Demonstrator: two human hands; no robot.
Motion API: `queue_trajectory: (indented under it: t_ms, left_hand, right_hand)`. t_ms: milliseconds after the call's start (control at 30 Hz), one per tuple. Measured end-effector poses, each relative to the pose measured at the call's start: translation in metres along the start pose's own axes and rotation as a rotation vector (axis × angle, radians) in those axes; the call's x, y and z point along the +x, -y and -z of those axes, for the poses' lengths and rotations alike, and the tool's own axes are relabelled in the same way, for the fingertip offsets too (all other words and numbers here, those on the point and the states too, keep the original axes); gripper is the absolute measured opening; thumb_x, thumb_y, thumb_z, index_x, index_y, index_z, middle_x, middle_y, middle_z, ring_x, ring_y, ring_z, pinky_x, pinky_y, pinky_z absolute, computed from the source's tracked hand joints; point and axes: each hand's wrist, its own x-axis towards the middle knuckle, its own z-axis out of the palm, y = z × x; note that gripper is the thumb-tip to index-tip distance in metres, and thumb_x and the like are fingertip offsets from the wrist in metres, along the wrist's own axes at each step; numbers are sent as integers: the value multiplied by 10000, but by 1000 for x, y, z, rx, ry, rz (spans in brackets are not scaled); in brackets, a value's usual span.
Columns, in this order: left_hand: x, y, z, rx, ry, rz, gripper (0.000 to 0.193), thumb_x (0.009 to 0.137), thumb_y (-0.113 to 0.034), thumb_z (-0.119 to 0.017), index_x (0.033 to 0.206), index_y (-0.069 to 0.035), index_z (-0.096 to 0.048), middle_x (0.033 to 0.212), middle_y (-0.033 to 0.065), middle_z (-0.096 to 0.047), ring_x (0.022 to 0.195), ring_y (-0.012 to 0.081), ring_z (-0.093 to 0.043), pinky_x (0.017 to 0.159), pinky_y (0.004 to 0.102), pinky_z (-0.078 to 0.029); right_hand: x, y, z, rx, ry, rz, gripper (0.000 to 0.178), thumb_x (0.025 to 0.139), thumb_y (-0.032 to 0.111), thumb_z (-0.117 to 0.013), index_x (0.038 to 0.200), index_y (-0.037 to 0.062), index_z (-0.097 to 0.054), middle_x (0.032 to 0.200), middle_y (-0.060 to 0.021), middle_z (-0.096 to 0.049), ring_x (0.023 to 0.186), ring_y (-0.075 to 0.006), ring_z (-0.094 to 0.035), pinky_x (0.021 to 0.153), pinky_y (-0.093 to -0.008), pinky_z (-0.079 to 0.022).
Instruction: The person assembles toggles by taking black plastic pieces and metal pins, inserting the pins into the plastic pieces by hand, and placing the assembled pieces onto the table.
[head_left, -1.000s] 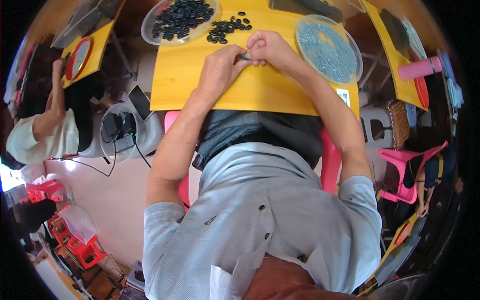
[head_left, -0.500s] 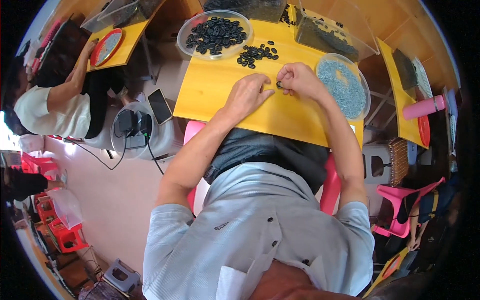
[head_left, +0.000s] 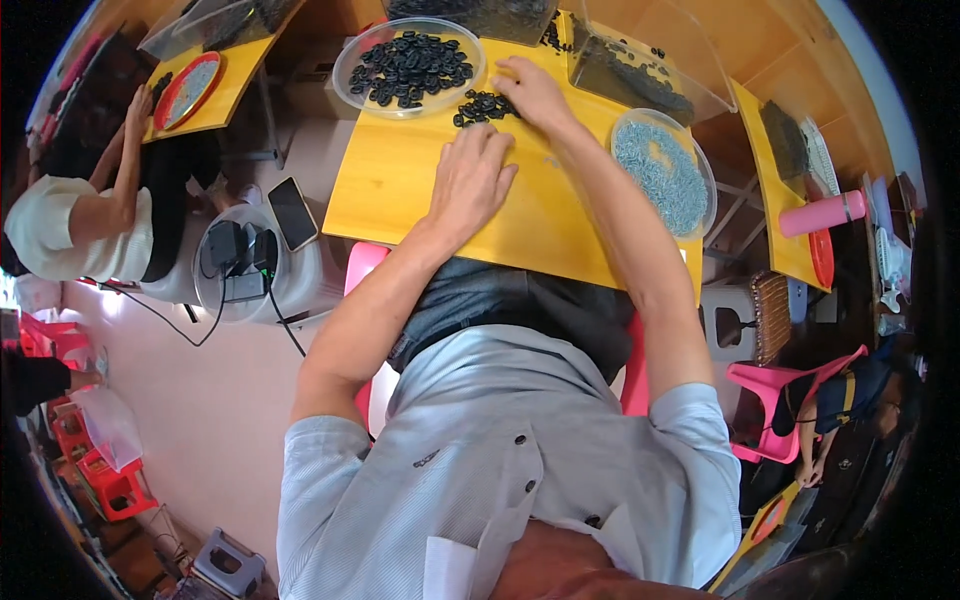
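Observation:
On the yellow table (head_left: 385,185) lies a loose pile of small black oval rings (head_left: 484,107). My left hand (head_left: 468,178) rests palm down just on the near side of the pile, its fingers stretched out and the thumb apart. At the pile's right edge is my right hand (head_left: 537,95), fingers apart and pointing left; no held piece shows in it. Beyond the pile, to the left, a clear round tub (head_left: 345,88) holds many more black rings. Right of my right forearm, another clear round tub (head_left: 708,200) contains small silvery metal pieces.
Clear bins, one of them a tilted box (head_left: 640,80) with dark pieces, line the table's far side. A phone (head_left: 292,214) and black chargers (head_left: 240,250) lie on a stool at left. Another person (head_left: 90,220) works at a table there. A pink bottle (head_left: 822,214) lies at right.
My right hand has let its pinch go and moved away and left to the ring pile. The left hand has shifted slightly toward the pile. The whole view has shifted a little.

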Motion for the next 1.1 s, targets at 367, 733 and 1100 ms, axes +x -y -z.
queue_trajectory:
  t_ms: [367,733,1100]
  left_hand:
    - [1,20,-13,207,-146,125,820,806,-273,-775,1437,50,-363,1437,303,-419,1344,425,-410,1109,484,-347]
    - [0,19,-1,92,-67,81,697,803,-263,-780,1352,42,-478,1336,249,-539,1242,411,-509,1063,467,-403]
    - [5,17,14,8,-92,168,472,848,-237,-727,1228,19,-612,1149,214,-668,1039,371,-650,944,441,-493]
  right_hand:
    - [-49,16,-13,-120,257,329,478,1010,325,-417,1424,102,-508,1538,-157,-415,1433,-391,-333,1174,-480,-256]
    - [-37,30,31,162,322,-59,318,916,50,-590,1224,47,-672,1201,-134,-665,1129,-271,-617,988,-377,-461]
    - [-24,38,13,-244,225,498,307,854,61,-590,1131,81,-722,1029,-131,-656,1008,-320,-612,879,-412,-480]
